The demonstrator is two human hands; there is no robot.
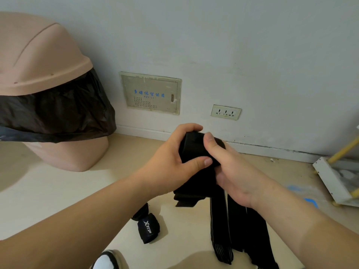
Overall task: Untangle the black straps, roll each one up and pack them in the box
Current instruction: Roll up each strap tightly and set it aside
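Above beige floor, left hand and right hand grip rolled strap

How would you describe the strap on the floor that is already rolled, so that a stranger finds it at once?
Start at the big pink bin at the left and come toward the camera across the beige floor. There lies a small dark roll, left of the long loose straps. Only it is wound tight and bears white lettering.
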